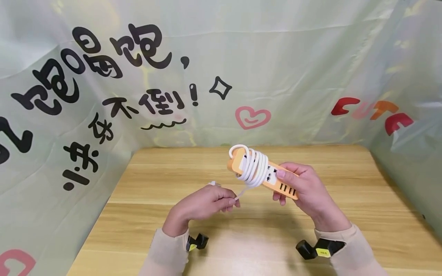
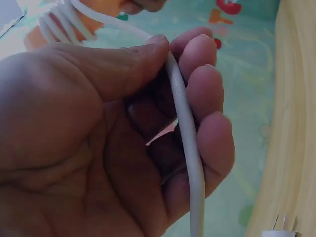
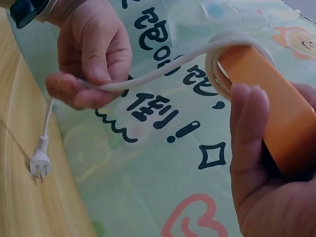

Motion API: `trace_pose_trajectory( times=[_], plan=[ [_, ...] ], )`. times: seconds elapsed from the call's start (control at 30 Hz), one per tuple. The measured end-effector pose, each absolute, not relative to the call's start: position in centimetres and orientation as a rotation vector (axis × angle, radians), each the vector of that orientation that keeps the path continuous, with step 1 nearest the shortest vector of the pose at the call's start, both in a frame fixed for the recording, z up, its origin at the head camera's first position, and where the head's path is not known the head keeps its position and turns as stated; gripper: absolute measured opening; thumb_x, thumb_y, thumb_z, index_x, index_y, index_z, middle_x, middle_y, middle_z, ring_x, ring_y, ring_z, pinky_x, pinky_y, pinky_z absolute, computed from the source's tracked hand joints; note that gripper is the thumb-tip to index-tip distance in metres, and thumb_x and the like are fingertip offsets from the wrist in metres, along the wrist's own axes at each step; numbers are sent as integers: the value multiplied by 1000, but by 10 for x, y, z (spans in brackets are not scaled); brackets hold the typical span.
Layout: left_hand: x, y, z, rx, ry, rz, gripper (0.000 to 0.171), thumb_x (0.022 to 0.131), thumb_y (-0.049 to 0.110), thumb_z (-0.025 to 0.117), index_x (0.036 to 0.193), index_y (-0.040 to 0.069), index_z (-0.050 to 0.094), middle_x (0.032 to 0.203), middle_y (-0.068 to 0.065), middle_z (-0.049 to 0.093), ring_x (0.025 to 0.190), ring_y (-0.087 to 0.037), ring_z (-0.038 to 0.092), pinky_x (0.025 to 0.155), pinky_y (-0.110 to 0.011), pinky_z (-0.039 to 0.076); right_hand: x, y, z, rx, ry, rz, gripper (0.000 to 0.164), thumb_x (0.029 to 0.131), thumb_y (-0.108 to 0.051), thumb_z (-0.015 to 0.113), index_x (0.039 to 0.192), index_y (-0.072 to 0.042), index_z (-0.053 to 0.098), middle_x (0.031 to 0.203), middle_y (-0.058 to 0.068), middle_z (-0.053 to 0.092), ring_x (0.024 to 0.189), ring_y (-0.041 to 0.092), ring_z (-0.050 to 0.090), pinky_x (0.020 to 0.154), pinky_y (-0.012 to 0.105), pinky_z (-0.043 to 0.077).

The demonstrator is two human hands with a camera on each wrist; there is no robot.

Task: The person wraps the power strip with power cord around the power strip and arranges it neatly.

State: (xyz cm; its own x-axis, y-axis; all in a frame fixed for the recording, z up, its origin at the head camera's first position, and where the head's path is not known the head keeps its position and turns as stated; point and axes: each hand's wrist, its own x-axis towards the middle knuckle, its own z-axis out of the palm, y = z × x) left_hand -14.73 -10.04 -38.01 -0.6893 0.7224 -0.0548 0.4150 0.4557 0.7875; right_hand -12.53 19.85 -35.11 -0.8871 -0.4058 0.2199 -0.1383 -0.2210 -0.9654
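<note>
My right hand [image 1: 307, 188] grips one end of an orange power strip [image 1: 238, 163], thumb across its socket face near the row of USB ports. White cord [image 1: 257, 168] is wound in several loops round the strip's other end. From the loops the cord runs to my left hand [image 1: 207, 203], which pinches it between thumb and fingers. Past the left fingers, in the right wrist view, the cord's tail hangs down to a white plug [image 3: 40, 160] with its prongs pointing downward. In the left wrist view the cord [image 2: 180, 103] crosses the curled fingers.
A wooden table [image 1: 155, 168] lies beneath both hands. Behind it and at the sides hangs a pale green cloth [image 1: 293, 69] with black lettering, a pink heart [image 1: 253, 117] and coloured letters. A black wrist camera [image 1: 321, 248] sits on the right sleeve.
</note>
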Motion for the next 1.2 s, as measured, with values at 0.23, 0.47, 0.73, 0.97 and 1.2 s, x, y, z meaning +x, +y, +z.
trace_pose_trajectory(
  times=[0.23, 0.47, 0.73, 0.97, 1.2],
  plan=[
    [-150, -102, -388, 947, 2561, 971, 17, 106, 17, 62, 91, 21, 70, 68, 12, 52, 57, -3, 43, 58, -22, 41, -124, 201, -352, -798, 1815, -1972, 24, 104, 2, 55, 111, -7, 76, 87, 6, 77, 56, 14, 68, 44, 35, 55],
    [-149, -106, -383, 981, 2557, 927, 16, 107, 23, 63, 93, 25, 72, 81, 15, 64, 73, -4, 56, 74, -25, 51, -123, 202, -354, -866, 1883, -1738, 11, 101, 1, 63, 106, 3, 73, 80, 8, 75, 52, 11, 62, 41, 36, 53],
    [-149, -108, -378, 872, 2600, 957, 22, 110, 31, 59, 92, 25, 70, 68, 11, 50, 60, -4, 43, 59, -24, 40, -120, 195, -356, -947, 2072, -1447, 5, 98, -10, 75, 102, -9, 77, 85, 0, 75, 63, 2, 59, 51, 26, 53],
    [-140, -103, -368, 677, 2631, 1031, 21, 109, 31, 60, 90, 24, 65, 68, 9, 46, 61, -7, 43, 59, -25, 39, -117, 180, -362, -921, 2361, -1186, 13, 93, -33, 82, 94, -22, 76, 79, -12, 70, 62, 1, 55, 53, 22, 46],
    [-131, -94, -361, 655, 2621, 1181, 22, 111, 29, 56, 98, 16, 69, 74, 6, 59, 63, -9, 51, 57, -26, 44, -117, 169, -367, -787, 2690, -992, 26, 95, -51, 76, 91, -26, 72, 70, -15, 60, 58, 2, 50, 53, 24, 44]
  ],
)
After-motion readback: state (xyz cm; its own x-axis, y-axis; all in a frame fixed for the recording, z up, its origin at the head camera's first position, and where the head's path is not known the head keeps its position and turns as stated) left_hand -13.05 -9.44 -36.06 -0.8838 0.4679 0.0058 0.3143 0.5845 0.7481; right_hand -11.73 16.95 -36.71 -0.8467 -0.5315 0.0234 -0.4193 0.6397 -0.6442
